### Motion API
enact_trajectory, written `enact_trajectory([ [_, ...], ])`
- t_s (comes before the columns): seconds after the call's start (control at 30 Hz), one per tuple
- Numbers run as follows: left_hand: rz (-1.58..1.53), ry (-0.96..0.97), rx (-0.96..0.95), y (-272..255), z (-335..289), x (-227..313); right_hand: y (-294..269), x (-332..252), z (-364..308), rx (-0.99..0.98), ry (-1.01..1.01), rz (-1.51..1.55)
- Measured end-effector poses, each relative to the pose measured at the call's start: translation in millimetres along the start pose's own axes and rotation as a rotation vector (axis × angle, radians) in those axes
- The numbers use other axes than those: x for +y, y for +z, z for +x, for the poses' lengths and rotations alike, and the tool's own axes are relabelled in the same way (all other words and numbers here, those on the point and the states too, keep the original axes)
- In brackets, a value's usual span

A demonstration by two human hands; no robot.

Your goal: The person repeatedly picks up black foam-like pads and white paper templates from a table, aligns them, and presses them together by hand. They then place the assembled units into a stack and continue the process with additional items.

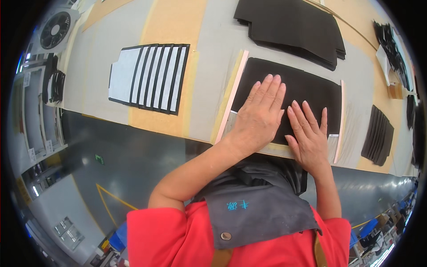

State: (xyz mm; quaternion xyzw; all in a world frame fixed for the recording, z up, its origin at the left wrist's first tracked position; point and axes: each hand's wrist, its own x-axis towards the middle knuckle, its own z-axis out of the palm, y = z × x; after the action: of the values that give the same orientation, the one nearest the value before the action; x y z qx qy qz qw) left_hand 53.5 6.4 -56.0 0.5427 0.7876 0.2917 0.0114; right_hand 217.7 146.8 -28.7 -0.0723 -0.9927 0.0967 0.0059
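Observation:
A black flat sheet (302, 78) lies on the table between two pale strips, the left strip (232, 98) and the right strip (340, 120). My left hand (262, 111) rests flat on the sheet's left part, fingers stretched out and pointing away from me. To its right, my right hand (309, 133) also lies flat on the sheet, with its fingers spread. Neither hand grips anything. Both palms hide part of the sheet's near side.
Beyond the sheet lies a stack of black sheets (289, 26). White panels with black strips (149, 78) lie at the left, fanned black pieces (378, 135) at the right. The table's near edge (169, 133) runs before my body. A fan (55, 30) stands far left.

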Motion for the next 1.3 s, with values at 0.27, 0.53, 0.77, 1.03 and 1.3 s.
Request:
enact_trajectory([
  [0.27, 0.093, -0.109, 0.006, 1, 4, -3, -3, -2, 0, -0.012, 0.012, -0.004],
  [0.53, 0.149, -0.141, 0.031, 3, 5, -1, -1, -4, -2, 0.044, 0.022, -0.006],
  [0.77, 0.214, -0.047, -0.017, -5, 6, -17, 0, 0, -2, 0.133, 0.042, 0.056],
  [1.03, -0.130, 0.244, -0.079, -28, -30, 14, -1, 27, -41, 0.200, 0.021, 0.329],
  [1.3, -0.121, 0.298, -0.113, -23, -45, 19, 7, 18, -54, 0.147, -0.081, 0.124],
])
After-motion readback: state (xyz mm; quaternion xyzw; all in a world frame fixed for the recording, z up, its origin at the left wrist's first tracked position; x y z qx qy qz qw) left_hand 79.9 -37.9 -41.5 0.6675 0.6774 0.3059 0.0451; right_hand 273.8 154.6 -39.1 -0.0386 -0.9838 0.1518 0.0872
